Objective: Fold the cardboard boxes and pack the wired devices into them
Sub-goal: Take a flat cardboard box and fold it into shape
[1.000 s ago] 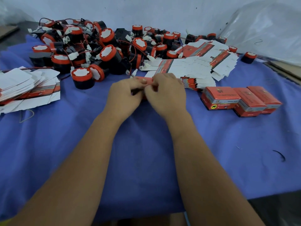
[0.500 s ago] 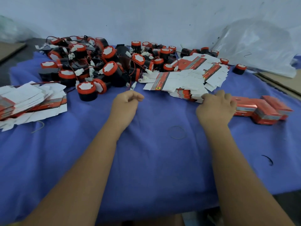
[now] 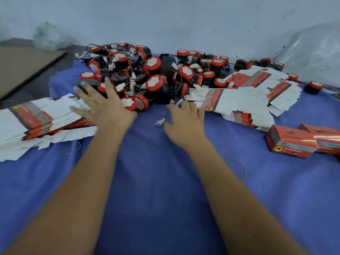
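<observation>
Between boxes: your left hand (image 3: 108, 105) and right hand (image 3: 185, 120) both spread, holding nothing. Next: pick wired device (image 3: 154, 85) at 12 o'clock, flat carton (image 3: 237, 98) at 2.

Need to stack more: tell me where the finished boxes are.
In the head view, the folded red boxes lie at the far right on the blue cloth, just below the right flat-carton pile.

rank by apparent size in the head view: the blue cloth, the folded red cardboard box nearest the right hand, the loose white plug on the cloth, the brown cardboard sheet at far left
1. blue cloth
2. brown cardboard sheet, though it lies farther off and is cut by the frame
3. folded red cardboard box
4. loose white plug
</observation>
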### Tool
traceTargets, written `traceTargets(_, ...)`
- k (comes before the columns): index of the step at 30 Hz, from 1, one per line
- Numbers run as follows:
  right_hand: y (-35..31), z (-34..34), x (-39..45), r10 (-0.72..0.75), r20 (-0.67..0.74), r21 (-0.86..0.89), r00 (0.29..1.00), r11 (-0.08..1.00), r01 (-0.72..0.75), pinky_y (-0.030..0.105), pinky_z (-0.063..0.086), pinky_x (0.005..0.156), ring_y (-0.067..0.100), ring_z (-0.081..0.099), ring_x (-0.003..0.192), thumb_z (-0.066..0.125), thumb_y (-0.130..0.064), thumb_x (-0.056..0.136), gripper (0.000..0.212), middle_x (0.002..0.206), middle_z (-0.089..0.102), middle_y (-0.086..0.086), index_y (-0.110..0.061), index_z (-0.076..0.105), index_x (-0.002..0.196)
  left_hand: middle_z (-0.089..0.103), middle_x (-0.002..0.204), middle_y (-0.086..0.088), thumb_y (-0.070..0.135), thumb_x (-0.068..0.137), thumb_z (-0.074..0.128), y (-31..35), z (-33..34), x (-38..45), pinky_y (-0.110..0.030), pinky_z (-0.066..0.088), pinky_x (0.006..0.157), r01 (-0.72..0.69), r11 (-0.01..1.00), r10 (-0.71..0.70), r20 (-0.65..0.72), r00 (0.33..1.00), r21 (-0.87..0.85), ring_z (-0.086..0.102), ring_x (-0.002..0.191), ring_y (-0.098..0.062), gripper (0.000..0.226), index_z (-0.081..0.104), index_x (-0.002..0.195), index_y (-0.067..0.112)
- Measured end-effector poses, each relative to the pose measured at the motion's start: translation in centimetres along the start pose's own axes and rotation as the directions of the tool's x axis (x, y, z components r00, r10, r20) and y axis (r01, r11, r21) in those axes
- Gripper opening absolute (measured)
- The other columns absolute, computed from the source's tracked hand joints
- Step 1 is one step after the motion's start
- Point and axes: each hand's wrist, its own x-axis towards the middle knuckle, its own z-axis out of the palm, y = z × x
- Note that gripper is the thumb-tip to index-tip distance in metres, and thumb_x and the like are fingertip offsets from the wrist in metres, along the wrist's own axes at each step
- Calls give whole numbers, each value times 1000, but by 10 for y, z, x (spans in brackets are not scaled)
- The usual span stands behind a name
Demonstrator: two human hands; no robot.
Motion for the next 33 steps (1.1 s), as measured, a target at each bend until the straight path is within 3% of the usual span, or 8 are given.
traceTargets(3, -7, 6, 10, 84, -33, 2, 996, 996, -84, 53, 10, 114, 37, 15, 143, 51, -42, 93, 61, 154, 20, 18, -21, 30, 147, -11, 162, -24, 74, 68, 71, -23, -2, 3, -78, -4, 106, 13, 998, -21, 136, 990, 59, -14, 148, -46, 125, -10, 156, 36)
traceTargets(7, 29, 9, 18, 345, -34, -25, 938, 938, -345, 56, -3, 117, 38, -6, 149, 47, -36, 96, 70, 161, -3, 23, -19, 12, 155, 19, 159, -25, 70, 85, 54, -32, -5, -2, -72, 11, 110, -69, 970, 26, 182, 983, 234, 15, 147, -44, 90, 20, 155, 24)
traceTargets(13, 53, 13, 1, 321, -208, -166, 924, 919, -357, 50, 25, 103, 31, 41, 113, 49, -16, 90, 25, 118, 51, 11, -10, 62, 111, 50, 130, -24, 7, 87, 60, -20, -1, -20, -45, 40, 92, -210, 972, 210, 6, 978, 107, 43, 121, -41, 61, 39, 144, 10)
traceTargets(17, 48, 10, -2, 215, -174, -279, 961, 925, -257, 44, 24, 100, 28, 43, 102, 52, -5, 84, 18, 101, 52, 8, -10, 63, 96, 63, 107, -19, 12, 85, 58, -17, 0, -32, -43, 29, 99, -225, 965, 236, -74, 969, 133, 47, 112, -38, 57, 45, 141, 14)
traceTargets(23, 47, 7, -12, 276, -75, -154, 958, 946, -285, 50, 11, 114, 30, 37, 134, 40, -29, 96, 38, 143, 45, 14, -10, 53, 126, 50, 122, -17, 14, 83, 58, 6, 1, -56, -44, 33, 88, -424, 905, 395, -317, 862, -24, 46, 112, -38, 51, 53, 133, 11)
traceTargets(27, 36, 1, -21, 178, -187, 317, 966, 942, -112, 38, 41, 90, 28, 56, 82, 43, -22, 94, 30, 92, 71, 6, -17, 71, 102, 53, 126, -4, 3, 95, 46, 39, 15, -66, -26, 38, 87, -507, 702, 584, -5, 812, -500, 50, 111, -18, 36, 61, 124, 17)
traceTargets(30, 39, 0, -28, 293, -227, 556, 929, 822, -123, 42, 45, 93, 27, 57, 107, 49, -11, 87, 34, 114, 69, 3, -19, 70, 112, 57, 131, -1, 18, 99, 47, 59, 30, -77, -34, 44, 97, -393, 727, 617, 286, 733, -563, 54, 114, -20, 32, 59, 128, 20)
traceTargets(33, 59, -3, -31, 247, -82, 519, 966, 838, -171, 41, 29, 112, 22, 36, 135, 55, -15, 79, 48, 142, 49, -1, -25, 64, 125, 54, 131, -3, 48, 91, 58, 63, 41, -79, -44, 35, 107, -608, 757, 650, 377, 660, -239, 44, 126, -28, 49, 54, 135, 27)
